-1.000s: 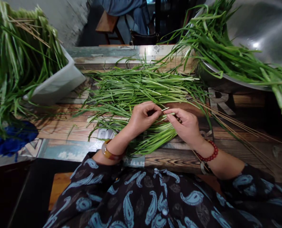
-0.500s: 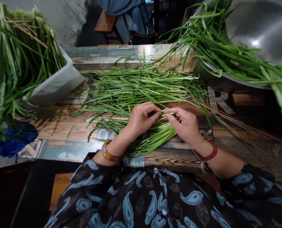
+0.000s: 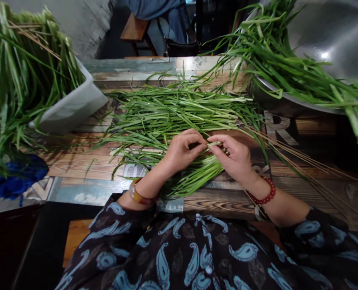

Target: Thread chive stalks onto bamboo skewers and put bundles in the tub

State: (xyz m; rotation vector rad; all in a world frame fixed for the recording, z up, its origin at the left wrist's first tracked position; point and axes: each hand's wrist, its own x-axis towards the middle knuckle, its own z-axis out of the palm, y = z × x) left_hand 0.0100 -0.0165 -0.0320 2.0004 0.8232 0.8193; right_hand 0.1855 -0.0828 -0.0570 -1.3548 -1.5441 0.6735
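Mid-frame: right hand (image 3: 233, 155) pinching pale green stalk (image 3: 214, 143); left hand (image 3: 183, 151), fingertips pressed together at stalk's end, contents unclear. Loose greens (image 3: 179, 110) across table (image 3: 73, 166), centre. White bin (image 3: 76, 109) upper left; metal bowl (image 3: 332, 44) upper right.

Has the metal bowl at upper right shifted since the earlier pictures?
No, not visibly: the metal bowl keeps its place against the printed letter R, up and to its right.

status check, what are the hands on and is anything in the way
Right hand pinching stalk; left hand fingertips at its end, grip unclear. Loose greens beyond. Sticks to the right, nothing visibly blocking.
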